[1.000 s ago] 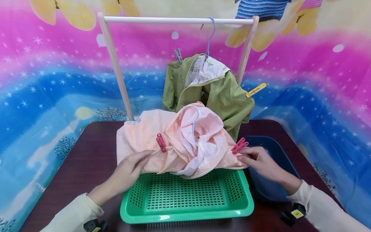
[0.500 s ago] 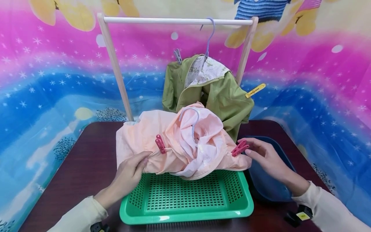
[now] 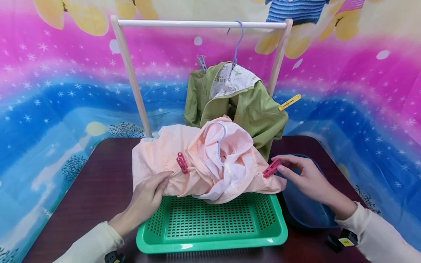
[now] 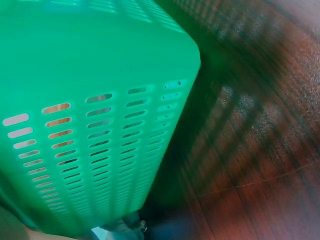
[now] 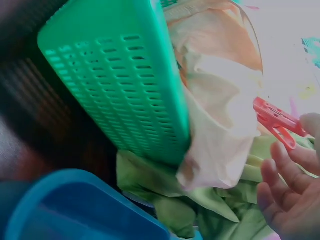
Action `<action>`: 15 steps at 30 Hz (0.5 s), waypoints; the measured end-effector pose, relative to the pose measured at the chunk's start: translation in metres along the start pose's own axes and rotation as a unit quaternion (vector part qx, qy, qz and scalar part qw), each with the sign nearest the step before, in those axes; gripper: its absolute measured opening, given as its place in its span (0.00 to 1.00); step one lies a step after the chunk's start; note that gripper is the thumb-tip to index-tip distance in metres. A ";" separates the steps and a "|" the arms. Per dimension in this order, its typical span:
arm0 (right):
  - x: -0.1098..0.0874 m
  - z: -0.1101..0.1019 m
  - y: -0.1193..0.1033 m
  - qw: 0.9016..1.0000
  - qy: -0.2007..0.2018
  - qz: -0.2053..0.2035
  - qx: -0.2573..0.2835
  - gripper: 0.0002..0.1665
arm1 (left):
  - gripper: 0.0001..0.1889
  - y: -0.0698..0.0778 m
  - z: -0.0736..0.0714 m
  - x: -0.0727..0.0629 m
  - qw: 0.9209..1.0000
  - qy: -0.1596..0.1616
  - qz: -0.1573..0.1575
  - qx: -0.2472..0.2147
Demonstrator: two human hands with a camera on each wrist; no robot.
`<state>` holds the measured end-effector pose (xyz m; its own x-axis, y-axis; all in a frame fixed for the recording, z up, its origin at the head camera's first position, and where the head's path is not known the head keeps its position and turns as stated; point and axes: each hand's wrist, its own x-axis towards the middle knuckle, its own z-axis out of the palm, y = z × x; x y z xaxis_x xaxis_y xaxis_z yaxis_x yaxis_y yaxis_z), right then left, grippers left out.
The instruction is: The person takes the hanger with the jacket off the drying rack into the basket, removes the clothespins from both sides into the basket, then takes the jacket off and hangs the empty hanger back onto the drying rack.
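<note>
Above the table (image 3: 92, 182), right hand (image 3: 305, 179) has shifted to pinch one clip (image 3: 270, 168), so left hand (image 3: 146, 199) alone seemingly pinches the garment (image 3: 167, 144).

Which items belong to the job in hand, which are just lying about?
In the job, it seems:
pink garment, held by the left hand
hanger hook poking from it
left red clothespin
right red clothespin, pinched by the right hand
green basket

Apparently just around:
drying rack
green jacket hanging on it
gray clothespin
yellow clothespin
blue basin
</note>
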<state>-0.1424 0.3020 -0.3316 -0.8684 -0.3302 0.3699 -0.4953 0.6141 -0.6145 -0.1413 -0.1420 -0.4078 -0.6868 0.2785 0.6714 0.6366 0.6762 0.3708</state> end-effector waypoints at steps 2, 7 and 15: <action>0.001 -0.002 0.000 1.000 0.000 -0.010 -0.021 0.17 | 0.15 0.000 0.000 0.000 1.000 0.001 -0.001 0.000; 0.003 -0.006 0.001 0.998 0.004 -0.024 -0.056 0.15 | 0.14 0.000 0.001 -0.001 1.000 0.003 0.000 -0.003; 0.005 -0.010 0.002 0.999 0.005 -0.017 -0.044 0.11 | 0.15 -0.001 0.000 -0.001 1.000 0.010 0.003 -0.004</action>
<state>-0.1475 0.3089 -0.3242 -0.8505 -0.3453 0.3969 -0.5202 0.6636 -0.5375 -0.1414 -0.1424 -0.4089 -0.6756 0.2692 0.6863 0.6438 0.6691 0.3712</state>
